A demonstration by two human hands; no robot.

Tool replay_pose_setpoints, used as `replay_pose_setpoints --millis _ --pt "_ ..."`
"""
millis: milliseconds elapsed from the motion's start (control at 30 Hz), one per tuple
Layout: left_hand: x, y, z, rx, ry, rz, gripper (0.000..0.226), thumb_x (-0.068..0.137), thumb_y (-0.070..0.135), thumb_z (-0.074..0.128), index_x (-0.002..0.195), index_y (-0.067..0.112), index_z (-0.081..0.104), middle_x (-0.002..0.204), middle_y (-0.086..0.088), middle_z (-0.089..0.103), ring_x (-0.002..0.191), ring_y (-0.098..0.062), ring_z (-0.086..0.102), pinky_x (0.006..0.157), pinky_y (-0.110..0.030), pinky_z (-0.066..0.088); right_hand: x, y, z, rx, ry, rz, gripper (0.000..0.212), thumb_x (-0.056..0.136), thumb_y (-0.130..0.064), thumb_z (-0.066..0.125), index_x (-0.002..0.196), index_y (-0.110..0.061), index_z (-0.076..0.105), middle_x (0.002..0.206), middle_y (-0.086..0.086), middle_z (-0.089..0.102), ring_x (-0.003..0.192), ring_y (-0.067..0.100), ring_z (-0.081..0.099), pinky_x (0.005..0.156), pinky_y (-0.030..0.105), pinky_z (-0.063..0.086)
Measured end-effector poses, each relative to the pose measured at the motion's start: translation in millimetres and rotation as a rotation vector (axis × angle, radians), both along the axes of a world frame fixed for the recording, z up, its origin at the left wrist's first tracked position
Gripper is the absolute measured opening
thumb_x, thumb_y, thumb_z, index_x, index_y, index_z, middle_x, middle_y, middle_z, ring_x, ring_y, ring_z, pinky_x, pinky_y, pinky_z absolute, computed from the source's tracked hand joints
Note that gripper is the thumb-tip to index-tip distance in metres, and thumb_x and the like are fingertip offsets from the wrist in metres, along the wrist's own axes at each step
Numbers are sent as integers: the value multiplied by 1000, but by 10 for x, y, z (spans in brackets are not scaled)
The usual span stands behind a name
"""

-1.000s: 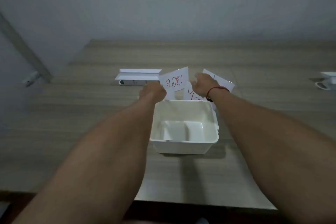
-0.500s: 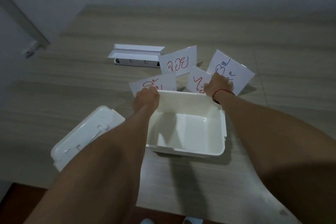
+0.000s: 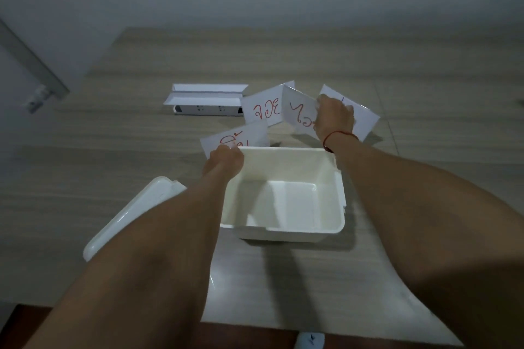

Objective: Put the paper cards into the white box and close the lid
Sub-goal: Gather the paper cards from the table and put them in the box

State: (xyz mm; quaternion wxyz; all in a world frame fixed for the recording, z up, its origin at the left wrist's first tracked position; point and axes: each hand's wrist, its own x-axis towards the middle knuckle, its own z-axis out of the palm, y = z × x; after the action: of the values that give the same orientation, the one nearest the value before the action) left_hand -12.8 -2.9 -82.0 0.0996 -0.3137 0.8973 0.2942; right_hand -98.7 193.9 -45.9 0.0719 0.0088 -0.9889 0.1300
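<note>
Four paper cards stood or hung beyond the far rim of the white box [image 3: 286, 224], which sat open and empty on the wooden surface [image 3: 397, 71] in front of me. My left hand [image 3: 224, 160] was closed on the lower edge of the nearest card [image 3: 241, 137], the one with red writing at the box's far left corner, pinching it between fingers and thumb. My right hand [image 3: 334, 119] was curled around a second card [image 3: 299, 115], also marked in red, and held it tilted above the surface just past the box's far right corner. A red string bracelet [image 3: 337, 136] circled that wrist.

Behind these two, a third card [image 3: 266, 108] with red letters stood facing me, partly covered by the card in my right hand. A fourth card [image 3: 363, 119] showed behind my right hand, mostly hidden by it; I could not tell whether my fingers touched it.

The box's lid [image 3: 133, 212] lay off to the left of the box, partly under my left forearm, well apart from the opening. Farther back on the left, a white power strip [image 3: 207, 109] rested on the surface with folded white paper [image 3: 207, 92] on top of it.
</note>
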Motion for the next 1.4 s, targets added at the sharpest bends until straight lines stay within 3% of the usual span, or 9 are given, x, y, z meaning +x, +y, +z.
replay_pose_setpoints --millis 200,367,600,767,1000,1100,1200,1300,1400 --pt "312 103 150 50 -2 -74 48 92 14 42 138 4 37 132 -19 54 120 -36 54 100 -45 48 260 88 576 -62 221 47 27 94 -7 44 115 -13 58 117 13 64 112 32 55 91 37 34" --pt "467 132 133 43 28 -77 53 91 9 46 142 3 33 134 -20 51 122 -37 52 98 -44 47 598 104 686 -114 194 88 30 100 -25 37 110 -11 62 114 12 67 111 31 57 93 36 33" --pt "571 12 63 82 46 -102 43 88 2 48 131 -2 44 131 -24 54 120 -40 53 94 -42 48 953 -45 380 -123 -36 274 29 99 -25 39 108 -17 65 113 2 70 107 25 60 101 38 27" --pt "576 -54 18 182 131 -63 39 87 -1 47 126 -2 52 127 -24 58 117 -40 55 95 -43 48 936 -201 341 -294 -189 254 26 99 -28 42 103 -18 65 111 3 69 107 25 58 107 41 24" --pt "546 -99 -10 276 125 -74 41 89 1 39 128 2 51 127 -22 57 116 -39 55 100 -50 49 1173 -207 -56 -156 -645 346 28 95 -26 50 112 -15 69 125 4 64 114 24 59 100 35 46" --pt "591 -88 5 272 116 -90 41 89 2 39 129 2 48 127 -21 56 115 -38 55 98 -47 49 1252 -255 -29 19 -855 393 31 89 -32 59 116 -20 69 118 -3 64 107 18 62 89 28 52" --pt "557 -128 35 252 120 -43 39 92 7 40 129 0 48 129 -20 55 116 -36 54 93 -41 47 1199 -292 103 -59 -992 343 33 88 -32 59 117 -19 68 115 -5 70 106 12 67 96 32 51" --pt "456 -182 130 86 213 41 36 96 22 42 119 -1 56 123 -21 61 111 -36 59 92 -39 50 1058 -291 139 -191 -767 284 31 88 -31 61 103 -6 73 106 4 75 88 16 68 83 27 49" --pt "261 -225 226 -127 269 19 38 95 29 43 111 0 63 118 -20 63 109 -37 60 93 -43 52 849 -265 97 -239 -436 154 23 82 -26 67 95 -7 72 110 13 71 100 27 66 93 34 51"
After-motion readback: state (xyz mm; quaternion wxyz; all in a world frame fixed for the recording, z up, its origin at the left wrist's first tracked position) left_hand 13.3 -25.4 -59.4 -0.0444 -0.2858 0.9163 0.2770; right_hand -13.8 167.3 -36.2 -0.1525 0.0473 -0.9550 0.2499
